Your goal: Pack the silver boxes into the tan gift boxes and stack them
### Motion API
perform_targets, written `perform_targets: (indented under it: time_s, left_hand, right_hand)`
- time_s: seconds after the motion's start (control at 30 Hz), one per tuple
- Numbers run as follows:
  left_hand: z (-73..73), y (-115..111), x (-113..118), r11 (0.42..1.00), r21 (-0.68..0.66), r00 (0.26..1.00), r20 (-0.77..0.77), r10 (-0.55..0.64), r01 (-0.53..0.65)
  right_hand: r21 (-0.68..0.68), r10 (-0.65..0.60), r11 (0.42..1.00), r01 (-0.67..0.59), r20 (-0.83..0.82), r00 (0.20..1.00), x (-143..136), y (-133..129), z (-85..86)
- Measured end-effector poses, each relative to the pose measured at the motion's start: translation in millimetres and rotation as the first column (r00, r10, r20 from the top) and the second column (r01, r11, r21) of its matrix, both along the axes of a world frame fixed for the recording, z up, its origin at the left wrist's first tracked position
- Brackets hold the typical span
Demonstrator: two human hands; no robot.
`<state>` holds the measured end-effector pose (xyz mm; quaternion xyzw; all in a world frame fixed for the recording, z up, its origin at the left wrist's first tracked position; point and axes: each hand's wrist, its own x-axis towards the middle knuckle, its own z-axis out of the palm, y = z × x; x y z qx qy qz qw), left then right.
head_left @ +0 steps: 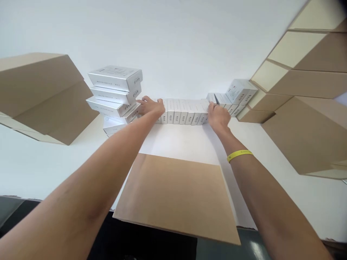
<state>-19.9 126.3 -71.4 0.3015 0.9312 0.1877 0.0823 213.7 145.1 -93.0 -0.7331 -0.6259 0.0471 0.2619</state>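
Observation:
A row of several small silver-white boxes (184,112) stands upright side by side at the far side of the white table. My left hand (151,105) presses flat against the row's left end. At the row's right end my right hand (218,115) clasps the last box; a yellow band (239,154) circles that wrist. The row is squeezed between both hands.
A leaning stack of the same silver boxes (115,92) lies flat just left of my left hand. More of them (238,94) rest right of the row. Brown cartons stand at left (46,94) and right (303,90). A brown paper sheet (176,196) overhangs the near table edge.

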Motion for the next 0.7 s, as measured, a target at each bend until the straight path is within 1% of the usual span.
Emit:
perform_targets:
  time_s: [0.1, 0.2, 0.3, 0.43, 0.53, 0.7]
  left_hand:
    - [-0.7, 6.6, 6.3, 1.0, 0.007, 0.999, -0.032, 0.012, -0.012]
    - [-1.1, 12.6, 12.9, 1.0, 0.028, 0.999, -0.05, -0.001, 0.003]
    - [-2.5, 20.8, 17.9, 0.998, 0.057, 0.998, -0.06, -0.017, 0.021]
    - [-5.7, 35.4, 20.5, 0.994, 0.099, 0.997, -0.071, -0.037, 0.044]
    - [-7.7, 46.5, 20.0, 0.99, 0.13, 0.996, -0.077, -0.044, 0.054]
    - [-10.6, 63.7, 18.7, 0.983, 0.182, 0.995, -0.093, -0.02, 0.037]
  right_hand:
    - [-0.018, -0.056, 0.998, 0.056, 0.013, 0.998, 3.6, 1.0, 6.3]
    - [-0.006, -0.07, 0.998, 0.07, -0.001, 0.998, 9.0, -4.5, 8.4]
    - [-0.015, -0.004, 1.0, 0.004, -0.019, 1.0, 13.7, -14.8, 4.7]
    - [-0.097, 0.132, 0.986, -0.132, -0.015, 0.991, 15.4, -21.6, -0.9]
    - [-0.134, 0.17, 0.977, -0.164, 0.033, 0.985, 13.2, -14.6, -1.1]
    - [-0.118, 0.136, 0.986, -0.121, 0.132, 0.982, 6.0, 9.6, 1.5]
